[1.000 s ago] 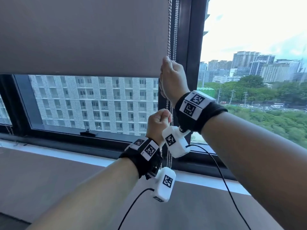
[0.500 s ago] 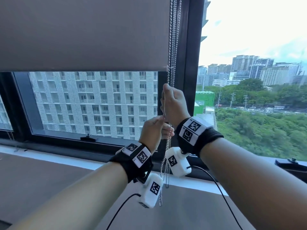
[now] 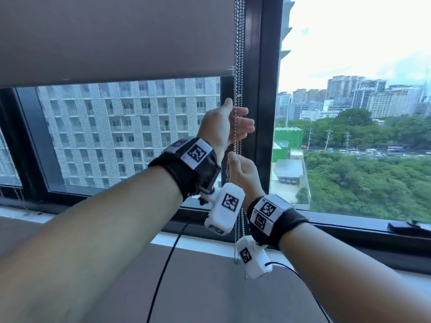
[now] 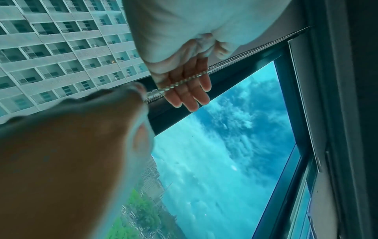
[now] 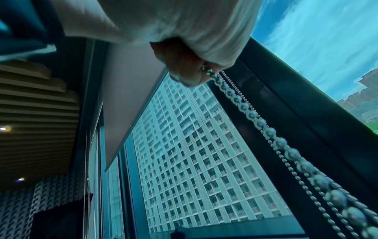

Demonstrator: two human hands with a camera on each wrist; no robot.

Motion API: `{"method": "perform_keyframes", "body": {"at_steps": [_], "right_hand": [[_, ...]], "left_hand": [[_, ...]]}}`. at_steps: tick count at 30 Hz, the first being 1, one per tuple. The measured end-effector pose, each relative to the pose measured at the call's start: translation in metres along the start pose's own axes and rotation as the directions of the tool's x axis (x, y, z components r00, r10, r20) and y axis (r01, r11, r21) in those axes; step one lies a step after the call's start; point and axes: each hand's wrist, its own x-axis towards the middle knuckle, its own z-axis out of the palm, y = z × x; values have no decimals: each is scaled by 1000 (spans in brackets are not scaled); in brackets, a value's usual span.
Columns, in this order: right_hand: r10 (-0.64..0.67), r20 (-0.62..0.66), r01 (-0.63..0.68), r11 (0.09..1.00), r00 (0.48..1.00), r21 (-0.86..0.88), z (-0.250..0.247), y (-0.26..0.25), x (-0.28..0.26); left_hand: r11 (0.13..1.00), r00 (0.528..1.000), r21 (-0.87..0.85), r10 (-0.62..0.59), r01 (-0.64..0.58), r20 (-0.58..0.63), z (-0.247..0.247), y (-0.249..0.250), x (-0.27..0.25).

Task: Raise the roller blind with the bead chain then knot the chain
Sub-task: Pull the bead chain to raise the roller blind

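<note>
Raising roller blind (image 3: 116, 36): right hand (image 3: 242, 173) pinching bead chain (image 3: 238, 54), left hand (image 3: 221, 127) fingers spread, reaching to regrip higher.

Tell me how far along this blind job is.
Partly done: the roller blind is partway up, and the glass below its hem is uncovered. In hand: the right hand pinches the bead chain; the left hand above lays straight fingers against it. Left: any further raising and the knot; none shows.
</note>
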Motion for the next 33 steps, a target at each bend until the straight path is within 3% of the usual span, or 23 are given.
{"method": "perform_keyframes", "body": {"at_steps": [7, 13, 17, 20, 23, 28, 33], "right_hand": [[54, 38, -58, 994, 998, 89, -8, 9, -14], [80, 112, -95, 986, 991, 135, -9, 11, -17], [128, 136, -149, 977, 982, 150, -8, -2, -19], [196, 188, -212, 975, 962, 66, -12, -10, -20], [92, 189, -96, 995, 978, 14, -18, -4, -17], [77, 118, -80, 997, 990, 24, -26, -11, -4], [-51, 45, 51, 999, 998, -2, -29, -39, 16]], "left_hand": [[997, 1000, -82, 13, -13, -2, 15, 7, 8], [990, 987, 16, 141, -140, -82, 20, -3, 5], [987, 982, 44, 159, -155, -100, 19, 0, 3], [982, 978, 51, 185, -180, -100, 18, 1, 1], [979, 972, 52, 203, -198, -115, 15, 0, 1], [980, 975, 1, 196, -197, -102, 6, -1, -2], [984, 979, 2, 177, -177, -106, 2, -15, -7]]}}
